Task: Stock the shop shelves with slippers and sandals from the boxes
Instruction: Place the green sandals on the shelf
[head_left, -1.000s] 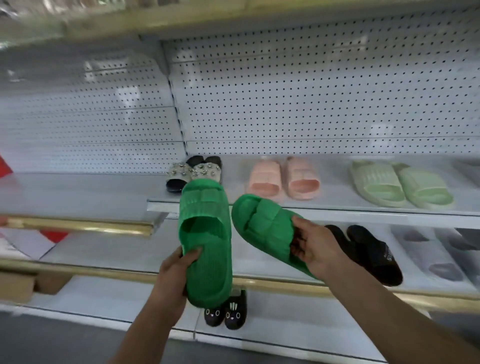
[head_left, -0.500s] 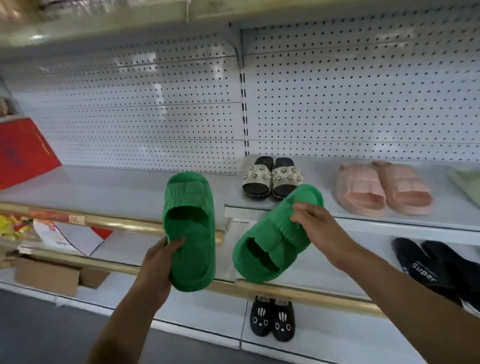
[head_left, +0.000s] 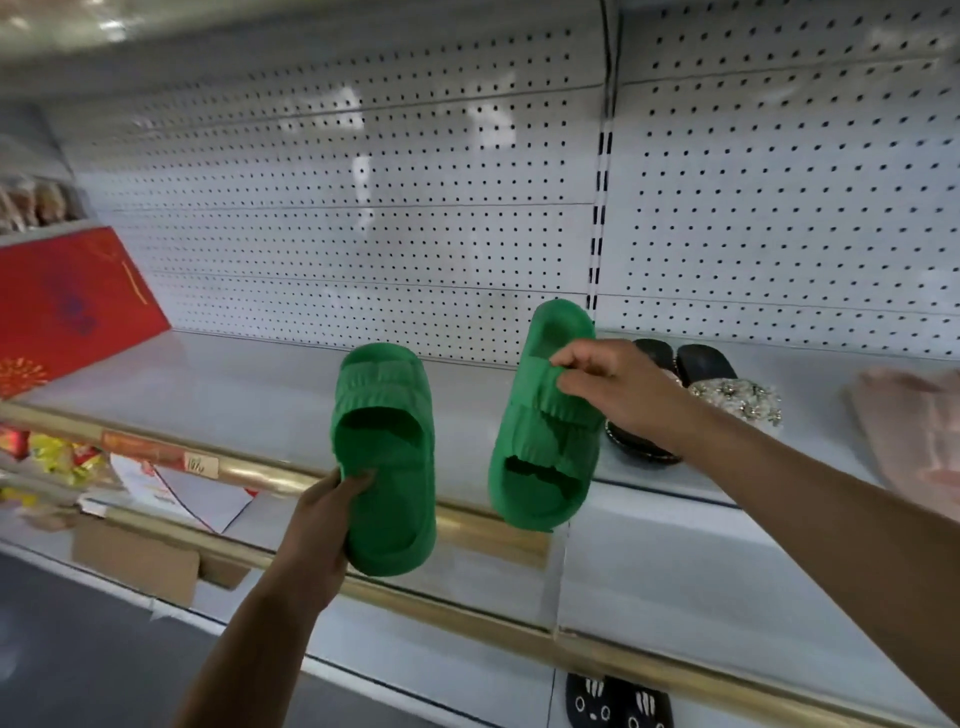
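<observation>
I hold a pair of bright green slides in front of a grey shop shelf (head_left: 249, 395). My left hand (head_left: 322, 530) grips the heel end of the left green slide (head_left: 387, 457), which points toe-up toward the shelf. My right hand (head_left: 618, 389) pinches the strap of the right green slide (head_left: 545, 431), held upright with its heel hanging down, just over the shelf's front edge. Both slides are in the air, a short gap between them.
A black pair with pearl-studded straps (head_left: 717, 395) sits on the shelf right of my right hand, a pink slide (head_left: 914, 431) beyond it. A red box (head_left: 67, 306) stands far left. Black cat-face slippers (head_left: 618, 701) lie on the bottom shelf. Gold rails (head_left: 467, 525) edge the shelves.
My view has swung left along the shelf. My right hand has lifted and turned its green slide more upright, toward the shelf; my left hand's slide has stayed in the same grip.
</observation>
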